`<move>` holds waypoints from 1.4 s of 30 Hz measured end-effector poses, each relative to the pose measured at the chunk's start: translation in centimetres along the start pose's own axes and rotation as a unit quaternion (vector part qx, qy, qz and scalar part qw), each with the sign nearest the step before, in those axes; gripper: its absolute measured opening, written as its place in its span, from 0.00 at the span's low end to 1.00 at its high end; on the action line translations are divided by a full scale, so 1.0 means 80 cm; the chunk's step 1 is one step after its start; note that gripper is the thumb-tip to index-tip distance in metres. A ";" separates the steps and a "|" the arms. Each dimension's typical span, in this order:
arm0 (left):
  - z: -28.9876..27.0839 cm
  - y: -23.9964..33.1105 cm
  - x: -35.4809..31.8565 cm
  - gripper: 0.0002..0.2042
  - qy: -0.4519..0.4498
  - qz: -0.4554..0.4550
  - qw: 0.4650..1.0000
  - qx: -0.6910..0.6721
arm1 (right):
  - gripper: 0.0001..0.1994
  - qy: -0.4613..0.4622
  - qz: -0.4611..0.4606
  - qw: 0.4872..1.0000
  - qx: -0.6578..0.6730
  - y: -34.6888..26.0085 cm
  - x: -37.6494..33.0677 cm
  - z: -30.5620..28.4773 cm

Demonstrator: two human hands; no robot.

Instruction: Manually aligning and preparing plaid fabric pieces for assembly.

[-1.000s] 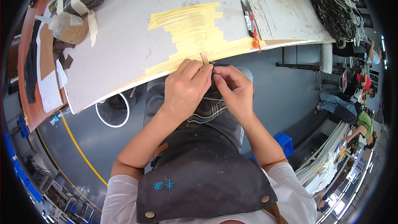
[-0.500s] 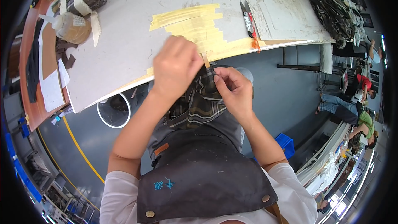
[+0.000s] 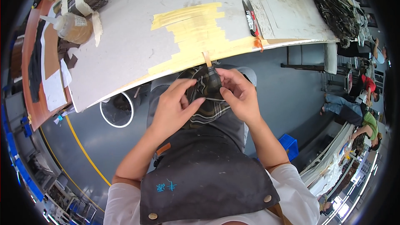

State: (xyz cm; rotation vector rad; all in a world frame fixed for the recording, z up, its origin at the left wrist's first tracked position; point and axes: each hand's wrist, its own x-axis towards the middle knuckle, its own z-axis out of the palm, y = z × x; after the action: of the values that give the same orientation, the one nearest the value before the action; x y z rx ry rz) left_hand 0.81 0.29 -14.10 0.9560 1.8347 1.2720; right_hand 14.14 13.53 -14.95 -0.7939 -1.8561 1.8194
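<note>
Patterned fabric piece (image 3: 205,96) pinched between fingers of left hand (image 3: 174,108) and right hand (image 3: 239,93) (below table edge (image 3: 125,84)).

Both hands, left hand (image 3: 173,110) and right hand (image 3: 239,93), sit close together on a patterned fabric piece (image 3: 206,96) just below the table (image 3: 125,58) edge. A tape strip (image 3: 207,59) hangs off that edge, right above the fingers. The taped patch (image 3: 196,29) beyond is flat and open. Scissors (image 3: 250,16) lie to the right, a glue bottle (image 3: 71,27) far left. A bin (image 3: 116,110) stands beside the left hand, lower down.
</note>
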 end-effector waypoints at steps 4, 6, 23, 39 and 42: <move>0.042 -0.031 0.020 0.11 0.009 -0.077 0.983 -0.166 | 0.17 -0.011 0.047 0.999 -0.002 -0.008 -0.004 -0.007; 0.049 -0.039 0.022 0.06 0.000 -0.027 0.970 -0.243 | 0.16 -0.014 0.061 0.997 -0.053 -0.009 -0.007 -0.015; 0.028 -0.037 0.033 0.02 -0.069 -0.020 0.987 -0.143 | 0.03 -0.007 0.109 0.991 -0.080 -0.020 0.005 -0.006; 0.043 0.006 0.035 0.05 0.058 0.042 0.997 -0.027 | 0.02 -0.046 0.126 0.991 0.014 -0.017 0.011 -0.013; 0.048 0.005 0.032 0.04 0.086 -0.004 0.993 -0.075 | 0.02 -0.033 0.141 0.988 0.050 -0.018 0.010 -0.010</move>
State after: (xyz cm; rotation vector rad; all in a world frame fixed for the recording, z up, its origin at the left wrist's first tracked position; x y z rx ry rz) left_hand 2.90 4.30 -15.08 0.7781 1.8373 1.5043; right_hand 13.93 14.68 -13.58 -1.0118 -1.7486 2.1158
